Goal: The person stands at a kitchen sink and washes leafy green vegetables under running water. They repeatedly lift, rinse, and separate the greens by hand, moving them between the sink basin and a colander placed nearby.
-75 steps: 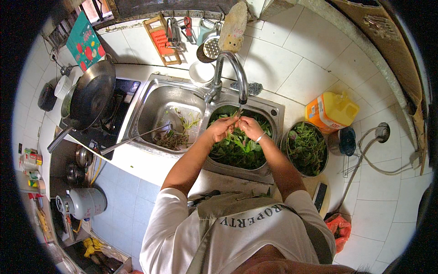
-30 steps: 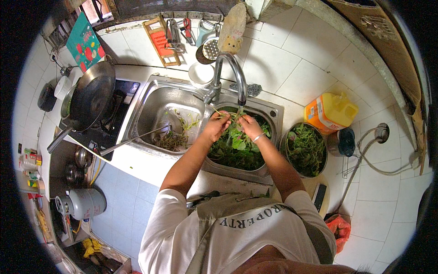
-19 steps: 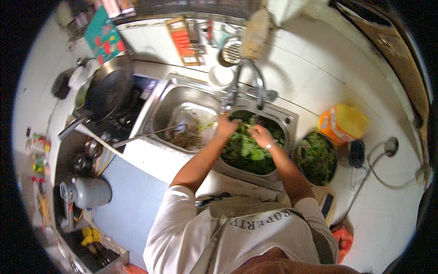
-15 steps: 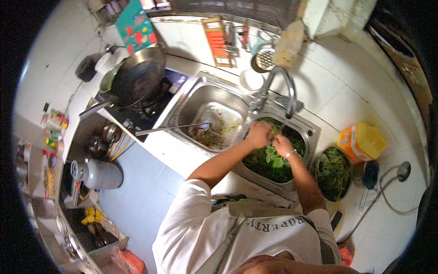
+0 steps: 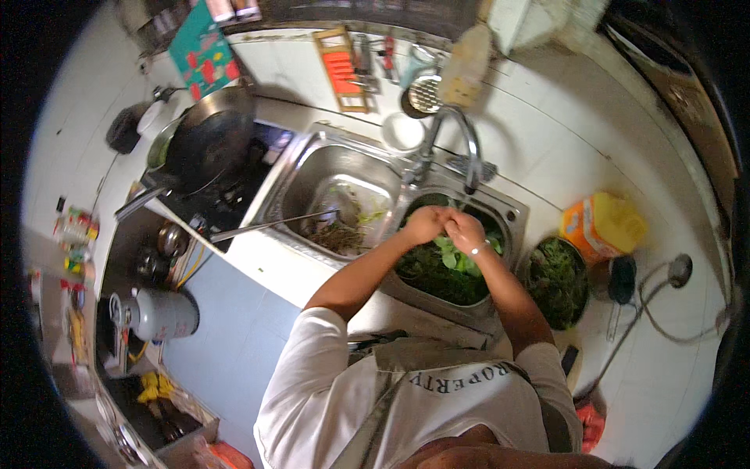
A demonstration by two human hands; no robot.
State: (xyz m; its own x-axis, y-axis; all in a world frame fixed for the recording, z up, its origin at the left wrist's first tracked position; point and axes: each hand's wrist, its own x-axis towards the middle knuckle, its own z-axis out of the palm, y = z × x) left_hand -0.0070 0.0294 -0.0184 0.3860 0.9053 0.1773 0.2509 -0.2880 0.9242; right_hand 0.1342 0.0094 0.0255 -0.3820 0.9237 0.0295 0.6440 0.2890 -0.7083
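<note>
My left hand [image 5: 426,225] and my right hand [image 5: 466,232] meet over the right sink basin [image 5: 509,248], below the tap [image 5: 473,168]. The fingers of both are closed and pressed together around a sprig of leafy greens [image 5: 448,254], whose bright leaves hang down beneath them. Its stem is mostly hidden by the fingers. More dark greens [image 5: 437,285] fill the basin under my hands. The left basin [image 5: 308,176] holds plant scraps [image 5: 332,231], and a long-handled metal utensil [image 5: 273,224] lies across its front edge.
A pot of greens [image 5: 556,281] stands right of the sink, beside a yellow-orange jug [image 5: 601,225]. A white bowl [image 5: 404,133] sits behind the sink. At left, a wok [image 5: 211,141] rests on the stove; a grey gas cylinder [image 5: 164,313] stands on the floor below.
My hands have come closer together, fingers now meeting over the basin. The whole view has shifted, so the scene appears further left.
</note>
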